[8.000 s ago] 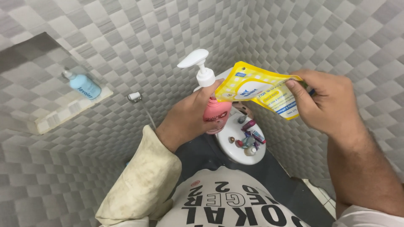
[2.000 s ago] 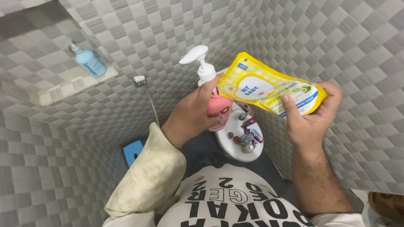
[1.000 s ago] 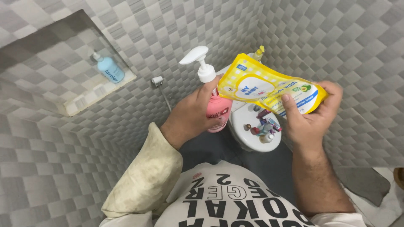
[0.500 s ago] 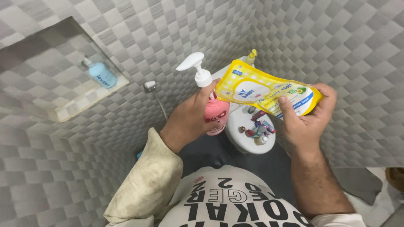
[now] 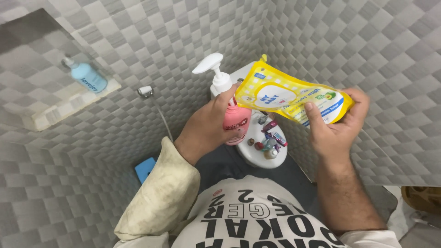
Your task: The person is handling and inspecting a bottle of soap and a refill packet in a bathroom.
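My left hand (image 5: 206, 128) grips a pink pump bottle (image 5: 236, 121) with a white pump head (image 5: 212, 69), held upright in front of my chest. A yellow refill pouch (image 5: 280, 96) with a white and blue label is held in my right hand (image 5: 333, 126), tilted so its upper corner rests against the bottle's neck just under the pump. The mouth of the bottle is hidden behind the pouch and my fingers.
Below my hands stands a white toilet (image 5: 262, 144) with several small bottles and tubes on its closed lid. A light blue bottle (image 5: 86, 77) sits in a tiled wall niche at upper left. A wall tap (image 5: 145, 91) and a blue object (image 5: 145, 168) on the floor are nearby.
Between the older frames my right hand shifted its hold to the pouch's lower end. Since then the hands, bottle and pouch keep the same pose; only the view has swung.
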